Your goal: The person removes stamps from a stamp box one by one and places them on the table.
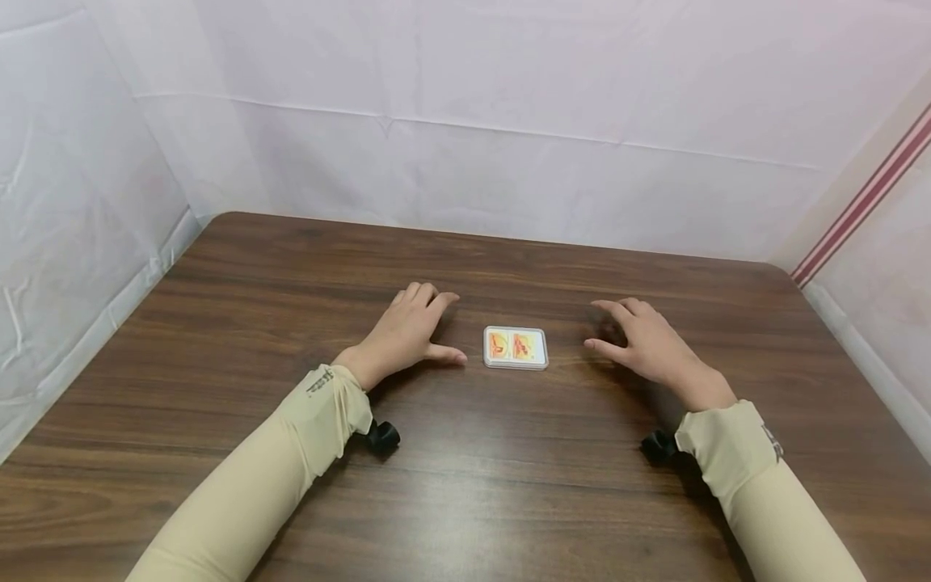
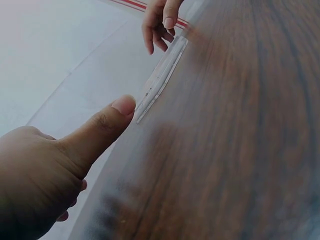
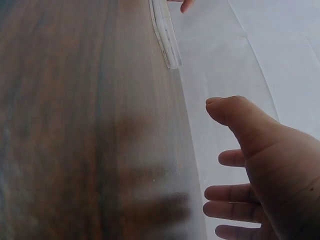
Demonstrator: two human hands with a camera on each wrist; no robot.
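Observation:
A small clear flat case (image 1: 516,347) with an orange and yellow picture on its face lies flat in the middle of the brown wooden table (image 1: 218,323). My left hand (image 1: 413,331) rests on the table just left of the case, fingers spread, thumb pointing at it, a small gap between them. My right hand (image 1: 640,339) hovers or rests to the right of the case, fingers relaxed, a little farther off. Neither hand holds anything. In the left wrist view the case (image 2: 162,79) shows edge-on beyond my thumb (image 2: 107,125). The right wrist view shows the case (image 3: 165,35) edge-on, my hand (image 3: 260,165) open.
White sheeting walls (image 1: 509,121) enclose the table at the back and both sides. A red-striped band (image 1: 865,198) runs up the right corner. Black wrist camera mounts (image 1: 381,436) sit under both beige sleeves.

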